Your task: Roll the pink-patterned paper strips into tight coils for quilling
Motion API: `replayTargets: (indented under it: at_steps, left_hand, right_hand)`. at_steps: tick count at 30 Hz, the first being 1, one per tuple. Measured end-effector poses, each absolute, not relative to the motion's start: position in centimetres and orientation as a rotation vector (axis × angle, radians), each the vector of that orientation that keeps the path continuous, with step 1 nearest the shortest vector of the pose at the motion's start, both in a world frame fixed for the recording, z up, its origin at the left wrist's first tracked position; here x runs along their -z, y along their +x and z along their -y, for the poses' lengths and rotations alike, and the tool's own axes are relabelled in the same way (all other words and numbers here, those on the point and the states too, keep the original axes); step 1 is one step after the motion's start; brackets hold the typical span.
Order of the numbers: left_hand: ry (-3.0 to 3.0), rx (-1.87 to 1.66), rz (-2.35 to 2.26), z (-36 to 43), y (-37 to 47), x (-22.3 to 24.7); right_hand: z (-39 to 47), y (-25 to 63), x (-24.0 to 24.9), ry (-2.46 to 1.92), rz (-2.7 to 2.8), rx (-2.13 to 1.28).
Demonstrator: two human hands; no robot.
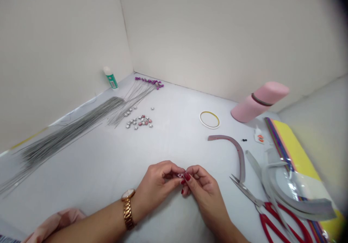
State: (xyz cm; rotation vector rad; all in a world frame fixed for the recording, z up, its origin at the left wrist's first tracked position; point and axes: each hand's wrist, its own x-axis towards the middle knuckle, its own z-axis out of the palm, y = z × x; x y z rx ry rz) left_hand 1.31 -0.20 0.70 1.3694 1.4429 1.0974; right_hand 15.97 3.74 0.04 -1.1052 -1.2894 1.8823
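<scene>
My left hand (pixel 163 179) and my right hand (pixel 201 185) meet over the white table at the lower middle. Between their fingertips is a small folded paper star (pixel 180 176), pink and white, pinched from both sides and partly covered by the fingers. Beyond the hands lies a loose group of small silver and pink paper stars (pixel 141 121). To the right of my right hand, a curved strip of patterned paper (pixel 239 152) lies on the table. Red-handled scissors (pixel 258 202) rest beside its near end, blades parted.
A bundle of grey wires (pixel 73 130) lies at left, with purple-tipped stems (pixel 148 80) behind. A glue stick (pixel 111 78) stands near the wall. At right are a tape roll (pixel 200 121), pink bottle (pixel 255 103), small glue bottle (pixel 259 136), paper strips (pixel 307 206) and coloured sheets (pixel 295 141).
</scene>
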Motion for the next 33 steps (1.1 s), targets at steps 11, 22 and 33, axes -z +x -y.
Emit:
replayTargets:
  at_steps: [11, 22, 33]
  left_hand:
    - [1.637, -1.041, -1.53, 0.1, 1.5, -0.4]
    - [1.605, -1.028, -1.521, 0.2, 1.5, -0.8]
    - [0.775, -1.088, -1.012, -0.4, 1.4, -0.3]
  right_hand:
    - [-3.7, 17.0, 0.4, -1.072, 2.026, -1.11]
    - [-3.7, 17.0, 0.6, -0.92, 2.197, -0.864]
    - [-4.3, 16.5, 0.0, -1.037, 1.399, -1.953]
